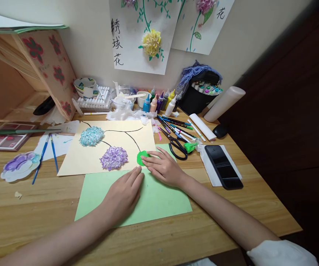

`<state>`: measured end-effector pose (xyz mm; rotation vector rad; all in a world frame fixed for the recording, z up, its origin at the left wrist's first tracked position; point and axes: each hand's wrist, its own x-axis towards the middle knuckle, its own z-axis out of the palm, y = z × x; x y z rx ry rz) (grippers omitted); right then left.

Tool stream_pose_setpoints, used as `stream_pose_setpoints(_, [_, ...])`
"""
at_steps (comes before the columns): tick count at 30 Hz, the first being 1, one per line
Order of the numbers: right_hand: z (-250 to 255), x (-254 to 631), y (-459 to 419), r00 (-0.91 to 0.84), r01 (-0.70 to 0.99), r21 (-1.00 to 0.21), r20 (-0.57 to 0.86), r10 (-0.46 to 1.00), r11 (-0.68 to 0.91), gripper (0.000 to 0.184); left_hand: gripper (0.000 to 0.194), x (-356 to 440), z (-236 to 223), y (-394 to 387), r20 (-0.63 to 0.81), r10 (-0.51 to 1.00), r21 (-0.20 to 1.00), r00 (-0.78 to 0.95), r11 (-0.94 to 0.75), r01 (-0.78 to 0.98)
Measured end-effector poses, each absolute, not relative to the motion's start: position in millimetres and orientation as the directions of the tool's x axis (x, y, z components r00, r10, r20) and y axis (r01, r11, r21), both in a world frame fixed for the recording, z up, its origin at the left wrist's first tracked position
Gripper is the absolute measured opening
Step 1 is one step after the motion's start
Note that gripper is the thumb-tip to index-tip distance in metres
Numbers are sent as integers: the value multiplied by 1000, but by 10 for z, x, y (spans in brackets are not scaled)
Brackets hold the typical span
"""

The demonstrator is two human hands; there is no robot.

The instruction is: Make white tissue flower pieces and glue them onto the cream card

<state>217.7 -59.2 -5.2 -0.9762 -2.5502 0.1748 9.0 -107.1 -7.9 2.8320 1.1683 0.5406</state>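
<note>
A flat round patch of bright green clay [142, 158] lies on the cream paper [73, 162], below the end of a drawn black stem. My right hand [165, 166] rests with fingers stretched out, its fingertips touching the patch's right side. Just below the patch, my left hand [124, 190] lies across the cream paper's lower edge and a green sheet [159, 207], fingers extended and close together. Neither hand grips anything. To the left on the cream paper sit a purple-and-white flower [114, 158] and a blue-and-white flower [92, 136], both with ruffled, raised texture.
Black scissors [177, 145] lie near wrapped green clay [189, 147] and scattered pens [173, 123]. A phone [223, 166] is at right. Paint bottles [159, 104] stand at the back. A palette [20, 166] and paintbrushes [53, 153] lie left; flower pictures [145, 55] hang on the wall.
</note>
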Motion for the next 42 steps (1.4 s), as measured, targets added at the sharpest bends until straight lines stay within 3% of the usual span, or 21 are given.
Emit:
stream_pose_setpoints(7, [-67, 2156, -611, -718, 588, -209, 310, 623, 782, 34, 33, 90, -78, -1070, 300, 692, 183, 656, -717, 673])
stream_pose_setpoints(11, [-17, 2214, -564, -633, 631, -269, 363, 683, 728, 34, 33, 70, -91, -1065, 313, 688, 187, 655, -721, 667])
stream_pose_setpoints(14, [118, 2525, -441, -251, 750, -452, 482, 840, 483, 34, 31, 53, -72, -1066, 350, 671, 158, 654, -730, 664])
stream_pose_setpoints(16, [215, 2861, -364, 39, 793, -543, 499, 866, 277, 30, 29, 87, -24, -1061, 381, 666, 140, 642, -727, 672])
stream_pose_setpoints(18, [270, 3209, -330, 257, 824, -566, 416, 872, 27, 26, 27, 205, 50, -1038, 401, 662, 133, 633, -726, 675])
stream_pose_setpoints(20, [267, 3476, -337, 386, 808, -555, 247, 889, -197, 23, 26, 437, 132, -984, 399, 656, 139, 641, -734, 665])
stream_pose_setpoints(22, [217, 3618, -358, 422, 769, -578, 136, 897, -274, 22, 30, 778, 193, -881, 381, 654, 154, 654, -742, 653])
stream_pose_setpoints(28, [66, 3617, -350, 315, 680, -713, 71, 946, -173, 18, 41, 1900, 132, -383, 283, 793, 305, 540, -608, 733])
stream_pose_setpoints(30, [55, 3614, -333, 288, 663, -736, 78, 954, -140, 20, 36, 2100, 65, -260, 274, 817, 358, 507, -576, 735])
stream_pose_setpoints(37, [91, 3673, -326, 201, 479, -878, 124, 972, 13, 25, 12, 2157, -146, -117, 317, 827, 461, 465, -563, 687])
stream_pose_setpoints(42, [130, 3673, -362, 197, 466, -882, 29, 980, -68, 42, 10, 2114, -208, -67, 367, 799, 513, 476, -601, 613])
